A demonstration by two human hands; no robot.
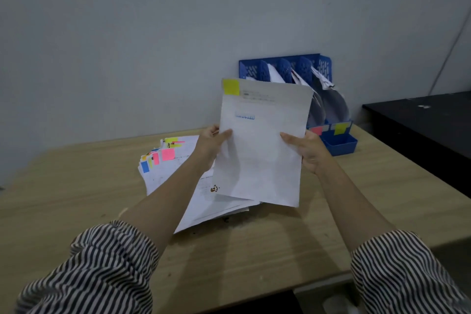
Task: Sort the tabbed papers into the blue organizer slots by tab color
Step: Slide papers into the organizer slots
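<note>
The left hand (212,145) and right hand (307,151) each pinch a side edge of the yellow-tabbed paper (260,145), held upright above the worktop (254,250). Best to keep it taut and steer it toward two o'clock, into the blue organizer (339,144) slot marked by the yellow label (340,129). The unsorted stack (173,168) lies at nine o'clock; the way ahead looks open.

Organizer (340,146) front hidden behind paper (260,150); print blurred.
</note>
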